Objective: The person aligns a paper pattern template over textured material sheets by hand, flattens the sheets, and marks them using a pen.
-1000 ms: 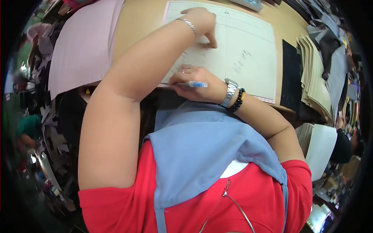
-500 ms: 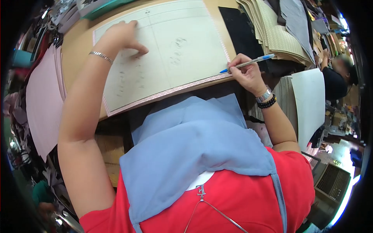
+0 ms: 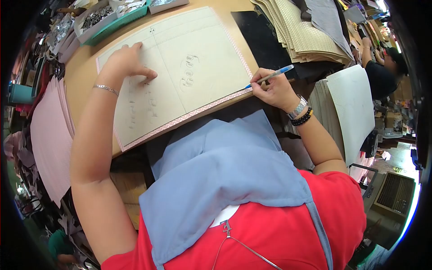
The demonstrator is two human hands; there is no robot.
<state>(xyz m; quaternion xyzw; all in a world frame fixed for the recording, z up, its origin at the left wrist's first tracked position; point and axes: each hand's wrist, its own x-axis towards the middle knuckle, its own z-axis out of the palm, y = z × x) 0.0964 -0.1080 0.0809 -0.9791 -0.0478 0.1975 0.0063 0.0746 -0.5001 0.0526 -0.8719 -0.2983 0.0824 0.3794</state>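
Left hand (image 3: 127, 62): you are spreading it open over the left part of the pale, rectangular card sheet (image 3: 209, 60), thumb reaching toward the middle and fingers pointing away from you; nothing is being gripped. The fingertips are meeting the card's surface. Right hand (image 3: 273, 90): you are pinching the slim, clear-barrelled pen with blue ends (image 3: 280, 72) between thumb and fingers, the others curling in. The pen is slanting, its writing end pointing left and meeting the near edge of the card, close to the right corner.

Card: lying flat on the light wooden table (image 3: 81, 74), bearing ruled lines and handwriting. A pink-and-white patterned sheet (image 3: 168, 126) is lying beneath it and showing as a narrow border along the near and right edges.

Surroundings: a black flat sheet (image 3: 258, 38) is lying just right of the card, and a stack of cream textured sheets (image 3: 310, 38) is partly covering it. A stack of pale pink sheets (image 3: 50, 135) is hanging down at the left. A green tray (image 3: 118, 23) is sitting at the far left, beside a box of small metal parts (image 3: 96, 19). At the right, a person in black (image 3: 382, 76) is reaching toward another work surface.
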